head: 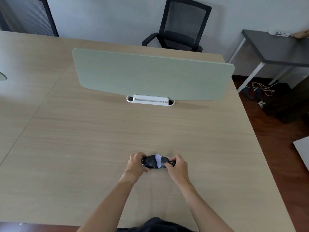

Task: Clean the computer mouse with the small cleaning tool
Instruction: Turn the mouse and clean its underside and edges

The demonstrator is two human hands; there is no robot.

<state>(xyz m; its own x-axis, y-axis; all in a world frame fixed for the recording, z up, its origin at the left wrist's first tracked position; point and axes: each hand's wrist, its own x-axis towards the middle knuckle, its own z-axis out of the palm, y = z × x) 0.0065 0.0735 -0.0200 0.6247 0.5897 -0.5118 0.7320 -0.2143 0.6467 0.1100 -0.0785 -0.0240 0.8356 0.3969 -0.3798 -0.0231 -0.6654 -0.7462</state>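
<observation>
Low on the wooden surface [100, 131], near its front edge, the black computer mouse [150, 162] lies between 2 hands. Left hand [136, 164] is curled around the mouse's left end. Right hand [177, 166] pinches the dark handle of the small cleaning tool [161, 160], its pale head touching the mouse's right end.

Light wood-grain desk [100, 139], pale green divider panel [150, 74] upright in white base [150, 99], black mouse [151, 162] near front edge
</observation>
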